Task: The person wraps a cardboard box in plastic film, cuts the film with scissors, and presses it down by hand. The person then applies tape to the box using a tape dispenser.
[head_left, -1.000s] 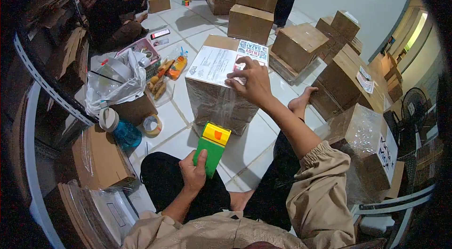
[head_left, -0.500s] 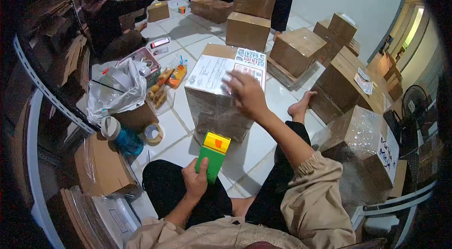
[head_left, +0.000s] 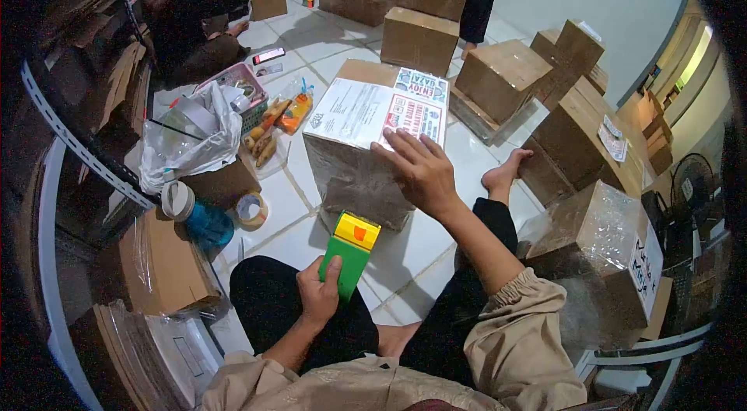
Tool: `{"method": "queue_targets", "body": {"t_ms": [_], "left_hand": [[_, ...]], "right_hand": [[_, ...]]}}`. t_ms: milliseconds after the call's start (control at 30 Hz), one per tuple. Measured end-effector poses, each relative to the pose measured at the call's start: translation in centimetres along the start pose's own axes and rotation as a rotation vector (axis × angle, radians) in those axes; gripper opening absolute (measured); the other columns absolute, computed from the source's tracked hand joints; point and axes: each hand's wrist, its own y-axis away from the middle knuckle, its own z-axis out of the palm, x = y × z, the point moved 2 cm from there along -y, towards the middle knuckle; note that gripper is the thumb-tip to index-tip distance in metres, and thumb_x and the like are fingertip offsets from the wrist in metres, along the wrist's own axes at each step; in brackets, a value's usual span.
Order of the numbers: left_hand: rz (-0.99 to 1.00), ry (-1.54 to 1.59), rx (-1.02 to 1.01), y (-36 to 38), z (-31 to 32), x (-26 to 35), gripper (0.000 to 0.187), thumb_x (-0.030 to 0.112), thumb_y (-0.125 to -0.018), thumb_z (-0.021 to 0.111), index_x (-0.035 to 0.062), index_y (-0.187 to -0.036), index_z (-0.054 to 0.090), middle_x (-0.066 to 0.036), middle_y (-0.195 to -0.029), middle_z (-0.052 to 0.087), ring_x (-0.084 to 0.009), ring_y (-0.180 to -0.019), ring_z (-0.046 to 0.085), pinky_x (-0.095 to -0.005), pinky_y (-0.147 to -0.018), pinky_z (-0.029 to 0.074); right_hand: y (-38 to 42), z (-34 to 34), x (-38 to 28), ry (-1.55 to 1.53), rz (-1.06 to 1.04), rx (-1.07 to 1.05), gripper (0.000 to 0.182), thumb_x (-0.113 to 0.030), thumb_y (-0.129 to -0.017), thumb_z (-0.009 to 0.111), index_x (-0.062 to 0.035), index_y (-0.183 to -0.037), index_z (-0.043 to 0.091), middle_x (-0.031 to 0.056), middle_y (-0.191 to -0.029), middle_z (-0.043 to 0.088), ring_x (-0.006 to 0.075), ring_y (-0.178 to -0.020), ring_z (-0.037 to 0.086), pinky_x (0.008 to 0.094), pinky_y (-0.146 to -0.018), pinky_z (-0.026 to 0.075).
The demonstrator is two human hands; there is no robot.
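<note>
A plastic-wrapped cardboard box stands on the tiled floor in front of me. On its top lie a white printed label and a sticker with red and blue print. My right hand, fingers spread, rests at the top's near right edge, over the lower part of the stickers. My left hand is wrapped round a green and yellow tape dispenser, held upright just before the box's near side.
A bag of clear plastic, a blue bottle and a tape roll are at the left. Stacked boxes stand at the right. Co-workers sit and stand at the back beside more boxes.
My right hand has come down to the box's near right edge, uncovering more of the red-printed sticker. The left hand keeps the dispenser in nearly the same place. The view has shifted slightly.
</note>
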Motion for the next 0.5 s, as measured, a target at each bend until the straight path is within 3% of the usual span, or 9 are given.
{"method": "queue_targets", "body": {"t_ms": [200,333,400,500], "left_hand": [[0.029,-0.009,-0.013,-2.2,0.8,0.1,0.039,0.031,-0.089,0.05,-0.0041,-0.073,0.056,-0.011,-0.055,0.052,-0.0129,-0.051,0.049,-0.0317,-0.05,0.039],[0.083,-0.007,-0.009,-6.2,2.5,2.2,0.04,0.032,-0.09,0.05,-0.004,-0.076,0.057,-0.011,-0.057,0.053,-0.0143,-0.053,0.05,-0.0321,-0.051,0.04],[0.109,-0.006,-0.002,-8.2,3.8,2.3,0.041,0.035,-0.09,0.049,-0.0038,-0.079,0.058,-0.012,-0.06,0.055,-0.0153,-0.055,0.052,-0.0319,-0.053,0.041],[0.134,0.003,0.041,-10.6,6.0,1.9,0.043,0.038,-0.089,0.049,-0.0033,-0.08,0.059,-0.013,-0.06,0.056,-0.0166,-0.055,0.052,-0.0324,-0.054,0.041]], "right_hand": [[-2.0,-0.1,2.3,-0.132,0.136,0.023,0.071,-0.004,-0.055,0.07,-0.0243,-0.12,0.053,0.0007,-0.123,0.054,0.0211,-0.109,0.054,0.0377,-0.092,0.043],[-4.9,0.2,6.3,-0.304,0.334,0.02,0.061,-0.005,-0.054,0.067,-0.0308,-0.109,0.061,-0.0003,-0.114,0.06,0.024,-0.097,0.06,0.0353,-0.085,0.048],[-6.4,0.5,8.3,-0.28,0.316,0.024,0.058,-0.013,-0.057,0.071,-0.0333,-0.111,0.06,0.0008,-0.11,0.062,0.0249,-0.093,0.062,0.0353,-0.081,0.05],[-7.9,-0.1,10.2,-0.16,0.407,-0.187,0.057,-0.038,-0.062,0.076,-0.0391,-0.115,0.056,0.0028,-0.108,0.063,0.0242,-0.093,0.062,0.0367,-0.077,0.05]]}}
